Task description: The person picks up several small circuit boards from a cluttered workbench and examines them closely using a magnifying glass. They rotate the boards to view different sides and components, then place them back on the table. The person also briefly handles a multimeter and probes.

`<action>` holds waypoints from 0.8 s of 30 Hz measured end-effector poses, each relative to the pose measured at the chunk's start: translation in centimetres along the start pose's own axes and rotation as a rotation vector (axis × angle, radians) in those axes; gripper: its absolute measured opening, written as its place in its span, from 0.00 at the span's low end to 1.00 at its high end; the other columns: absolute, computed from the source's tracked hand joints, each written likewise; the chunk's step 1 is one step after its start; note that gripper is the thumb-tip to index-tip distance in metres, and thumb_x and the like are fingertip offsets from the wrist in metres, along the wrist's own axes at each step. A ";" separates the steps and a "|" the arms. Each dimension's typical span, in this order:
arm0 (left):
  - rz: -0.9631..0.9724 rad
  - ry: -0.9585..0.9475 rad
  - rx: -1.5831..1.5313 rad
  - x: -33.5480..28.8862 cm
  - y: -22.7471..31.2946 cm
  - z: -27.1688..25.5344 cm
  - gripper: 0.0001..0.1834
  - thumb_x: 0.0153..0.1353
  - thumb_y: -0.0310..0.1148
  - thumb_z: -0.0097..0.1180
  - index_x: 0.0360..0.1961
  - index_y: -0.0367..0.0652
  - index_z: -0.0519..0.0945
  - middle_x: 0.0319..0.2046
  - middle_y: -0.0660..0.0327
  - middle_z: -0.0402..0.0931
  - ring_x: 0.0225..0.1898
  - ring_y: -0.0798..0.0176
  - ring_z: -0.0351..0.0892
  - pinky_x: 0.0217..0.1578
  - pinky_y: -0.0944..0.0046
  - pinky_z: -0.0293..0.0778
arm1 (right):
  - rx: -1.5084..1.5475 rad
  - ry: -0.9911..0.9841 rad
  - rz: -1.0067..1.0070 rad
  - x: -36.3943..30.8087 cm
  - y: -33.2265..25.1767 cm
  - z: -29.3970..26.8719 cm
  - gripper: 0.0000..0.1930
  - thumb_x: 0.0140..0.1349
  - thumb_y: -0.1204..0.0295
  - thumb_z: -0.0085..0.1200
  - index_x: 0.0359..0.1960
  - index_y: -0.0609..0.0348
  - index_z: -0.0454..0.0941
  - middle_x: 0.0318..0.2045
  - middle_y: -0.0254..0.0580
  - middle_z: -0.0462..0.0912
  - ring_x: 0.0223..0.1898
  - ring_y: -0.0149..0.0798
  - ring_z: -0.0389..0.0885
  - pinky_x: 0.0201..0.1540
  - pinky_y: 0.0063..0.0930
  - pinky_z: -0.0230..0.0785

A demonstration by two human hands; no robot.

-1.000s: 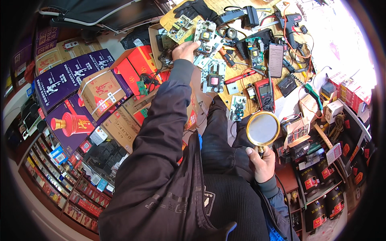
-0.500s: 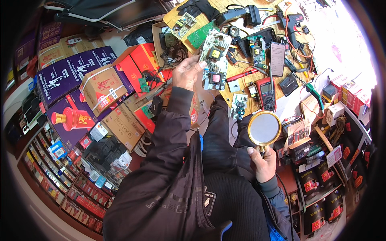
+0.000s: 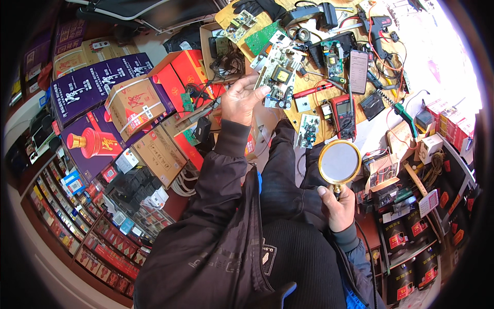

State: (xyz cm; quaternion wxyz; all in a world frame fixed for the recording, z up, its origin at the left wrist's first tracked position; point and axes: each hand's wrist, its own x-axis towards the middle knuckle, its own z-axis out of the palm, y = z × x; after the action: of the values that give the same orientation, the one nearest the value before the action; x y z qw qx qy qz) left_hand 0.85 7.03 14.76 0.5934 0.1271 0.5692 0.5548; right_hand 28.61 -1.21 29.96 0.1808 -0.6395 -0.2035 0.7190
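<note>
My left hand [image 3: 242, 99] grips a white circuit board [image 3: 280, 69] by its lower left edge, thumb on top. The board carries a yellow-topped transformer and other parts, and is held tilted at the near left of the wooden workbench [image 3: 323, 97]. In my right hand [image 3: 338, 208] is a magnifying glass [image 3: 339, 161] with a round gold rim, upright over my right leg, fingers wrapped round its handle. The lens looks pale grey. A smaller circuit board [image 3: 309, 131] lies at the bench's near edge, between the two hands. Beside it is a red multimeter [image 3: 343, 114].
A phone [image 3: 358, 72], a glue gun [image 3: 377, 33], a green-handled soldering iron [image 3: 404, 118] and a green board [image 3: 261, 37] crowd the bench. Stacked cartons [image 3: 135, 110] stand at left. A small open box [image 3: 382, 172] and dark packages [image 3: 399, 237] are at right.
The board in my left hand has tilted and turned, its lower end now less visible. My left hand has shifted slightly down. The magnifying glass stays almost in place.
</note>
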 end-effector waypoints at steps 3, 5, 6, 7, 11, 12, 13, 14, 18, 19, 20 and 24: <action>-0.031 0.057 -0.026 0.2 -0.4 -0.7 0.22 0.57 0.23 0.68 0.51 0.26 0.76 0.39 0.57 0.82 0.34 0.71 0.79 0.37 0.72 0.75 | -0.018 0.000 0.006 0.0 0.3 -0.2 0.08 0.66 0.75 0.59 0.29 0.56 0.73 0.23 0.18 0.67 0.26 0.18 0.59 0.30 0.18 0.54; -0.066 0.115 -0.051 1.0 -0.5 -1.7 0.21 0.57 0.26 0.69 0.50 0.28 0.77 0.34 0.62 0.80 0.26 0.75 0.73 0.27 0.73 0.69 | -0.024 -0.002 0.005 0.1 0.6 -0.4 0.09 0.66 0.75 0.59 0.29 0.56 0.72 0.23 0.18 0.67 0.25 0.18 0.59 0.29 0.18 0.53; -0.080 0.145 -0.068 1.8 -0.4 -2.4 0.21 0.57 0.27 0.69 0.49 0.29 0.78 0.30 0.65 0.78 0.22 0.77 0.68 0.23 0.74 0.64 | -0.022 -0.005 0.003 0.2 0.7 -0.5 0.09 0.66 0.75 0.59 0.29 0.55 0.72 0.22 0.18 0.67 0.25 0.18 0.59 0.29 0.18 0.53; -0.111 0.193 -0.071 2.8 -0.4 -2.9 0.20 0.57 0.29 0.70 0.48 0.30 0.78 0.27 0.68 0.76 0.18 0.79 0.63 0.18 0.74 0.58 | -0.019 -0.007 0.002 0.3 0.7 -0.5 0.10 0.66 0.75 0.59 0.28 0.55 0.72 0.22 0.18 0.67 0.25 0.18 0.58 0.29 0.18 0.53; -0.058 0.258 -0.023 9.4 -0.2 -4.1 0.17 0.57 0.34 0.69 0.42 0.35 0.82 0.15 0.72 0.64 0.10 0.77 0.50 0.12 0.70 0.47 | -0.047 0.004 0.016 0.5 0.7 -0.6 0.12 0.66 0.74 0.59 0.26 0.54 0.69 0.21 0.18 0.66 0.25 0.18 0.58 0.28 0.19 0.52; -0.053 0.268 -0.006 11.2 -0.3 -4.2 0.18 0.56 0.35 0.70 0.43 0.34 0.82 0.15 0.71 0.63 0.10 0.76 0.51 0.11 0.70 0.47 | -0.049 0.015 0.014 0.5 0.6 -0.5 0.13 0.66 0.74 0.60 0.25 0.54 0.68 0.21 0.18 0.65 0.25 0.18 0.57 0.28 0.19 0.51; -0.081 0.291 0.001 13.2 -0.2 -4.2 0.18 0.56 0.34 0.71 0.43 0.33 0.82 0.14 0.70 0.62 0.10 0.76 0.51 0.11 0.69 0.47 | -0.051 0.025 0.007 0.4 0.6 -0.5 0.14 0.66 0.74 0.60 0.24 0.53 0.67 0.21 0.18 0.65 0.24 0.18 0.57 0.28 0.19 0.51; -0.111 0.328 0.014 15.0 -0.2 -4.2 0.19 0.54 0.34 0.72 0.43 0.32 0.82 0.17 0.68 0.66 0.10 0.75 0.51 0.11 0.69 0.47 | -0.057 0.036 -0.001 0.5 0.5 -0.5 0.15 0.66 0.74 0.60 0.23 0.53 0.67 0.20 0.18 0.65 0.24 0.18 0.57 0.27 0.19 0.51; -0.164 0.387 0.155 20.0 -1.3 -3.4 0.13 0.56 0.34 0.72 0.34 0.40 0.80 0.20 0.68 0.69 0.11 0.75 0.51 0.12 0.68 0.48 | -0.057 0.071 -0.008 0.5 0.3 -0.6 0.17 0.66 0.73 0.60 0.22 0.52 0.64 0.20 0.18 0.64 0.23 0.18 0.56 0.26 0.20 0.50; -0.162 0.420 0.204 20.7 -1.7 -3.1 0.13 0.56 0.34 0.72 0.34 0.40 0.80 0.19 0.69 0.69 0.11 0.75 0.50 0.12 0.68 0.47 | -0.052 0.085 0.002 0.5 0.2 -0.7 0.18 0.66 0.73 0.60 0.22 0.52 0.64 0.20 0.18 0.64 0.23 0.18 0.56 0.26 0.20 0.49; -0.204 0.399 0.241 21.0 -2.0 -3.1 0.12 0.57 0.36 0.71 0.32 0.42 0.81 0.17 0.70 0.67 0.10 0.76 0.48 0.12 0.68 0.45 | -0.043 0.089 0.012 0.4 0.2 -0.7 0.18 0.66 0.73 0.60 0.22 0.52 0.64 0.20 0.18 0.64 0.23 0.18 0.56 0.26 0.20 0.49; -0.224 0.336 0.280 21.0 -1.9 -3.8 0.12 0.59 0.37 0.69 0.37 0.39 0.84 0.16 0.70 0.67 0.09 0.76 0.46 0.12 0.69 0.44 | -0.014 0.098 0.028 0.7 0.1 -0.5 0.18 0.66 0.73 0.60 0.22 0.51 0.63 0.20 0.18 0.64 0.23 0.18 0.56 0.26 0.19 0.49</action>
State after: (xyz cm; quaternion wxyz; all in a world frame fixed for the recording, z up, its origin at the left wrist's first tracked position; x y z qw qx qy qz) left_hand -6.82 21.36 0.82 0.5247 0.0501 0.7417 0.4148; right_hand 28.98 -0.89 29.32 0.1761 -0.6780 -0.1903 0.6878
